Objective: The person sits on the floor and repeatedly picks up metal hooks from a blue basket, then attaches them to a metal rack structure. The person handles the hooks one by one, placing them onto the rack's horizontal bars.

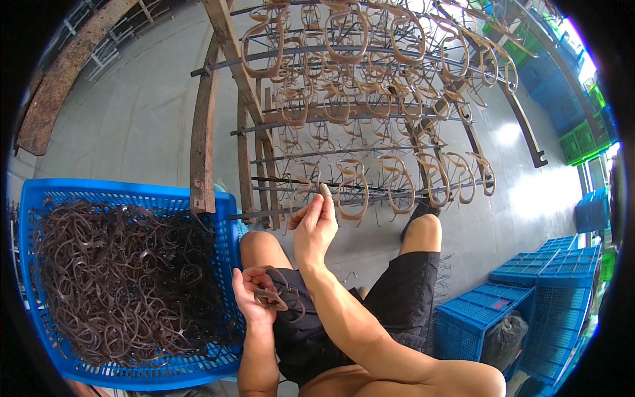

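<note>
My left hand is curled palm up over my lap, with brown curved loop-shaped pieces held in its fingers. My right hand reaches forward to the lowest front rod of a rack. Its fingers are pinched together among thin wire hooks, and I cannot make out what is between them. A small greyish-brown bit shows at the fingertips. Just right of that hand, a brown loop-shaped piece hangs from the rod, followed by several more like it.
A wooden rack with several tiers of rods and hanging loops stands ahead. At my left, a blue plastic basket holds a heap of dark brown curved pieces. Blue crates and a dark bag sit at the right.
</note>
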The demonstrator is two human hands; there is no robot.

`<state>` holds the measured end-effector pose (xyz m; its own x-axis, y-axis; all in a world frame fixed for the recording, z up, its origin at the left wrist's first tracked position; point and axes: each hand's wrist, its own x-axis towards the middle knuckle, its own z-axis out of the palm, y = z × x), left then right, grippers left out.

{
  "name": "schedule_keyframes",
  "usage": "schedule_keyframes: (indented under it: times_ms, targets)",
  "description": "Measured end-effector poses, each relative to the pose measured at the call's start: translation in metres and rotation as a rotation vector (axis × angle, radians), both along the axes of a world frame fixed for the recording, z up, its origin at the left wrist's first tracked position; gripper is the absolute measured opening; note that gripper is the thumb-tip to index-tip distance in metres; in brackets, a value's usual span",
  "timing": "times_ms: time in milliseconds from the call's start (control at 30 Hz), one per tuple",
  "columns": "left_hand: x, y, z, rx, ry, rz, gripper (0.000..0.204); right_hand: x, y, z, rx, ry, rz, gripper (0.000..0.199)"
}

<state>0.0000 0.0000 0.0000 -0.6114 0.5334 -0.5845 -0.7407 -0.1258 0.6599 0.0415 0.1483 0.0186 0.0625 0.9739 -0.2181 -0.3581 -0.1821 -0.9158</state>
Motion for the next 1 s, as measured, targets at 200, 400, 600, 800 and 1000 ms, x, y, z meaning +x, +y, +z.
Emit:
schedule_keyframes:
  times_ms: [200,400,600,800,1000]
  targets:
    - [0.003,0.003,0.005,-0.023,0.035,0.001,0.049,-0.005,0.000,0.004,-0.011,0.014,-0.023,0.034]
    - [-0.004,-0.006,0.006,0.068,0.013,-0.029,0.046,-0.005,-0.004,0.006,0.019,-0.073,0.117,0.032]
    - [-0.018,0.006,0.019,0.029,0.231,-0.141,0.025,-0.008,-0.002,-0.012,0.232,-0.476,0.143,0.029]
    - [-0.031,0.068,0.034,-0.066,0.298,-0.329,0.017,0.001,0.001,0.000,0.134,-0.404,0.169,0.030]
    - [-0.038,0.106,0.034,-0.134,0.424,-0.609,0.025,0.011,0.006,-0.010,0.144,-0.436,0.187,0.033]
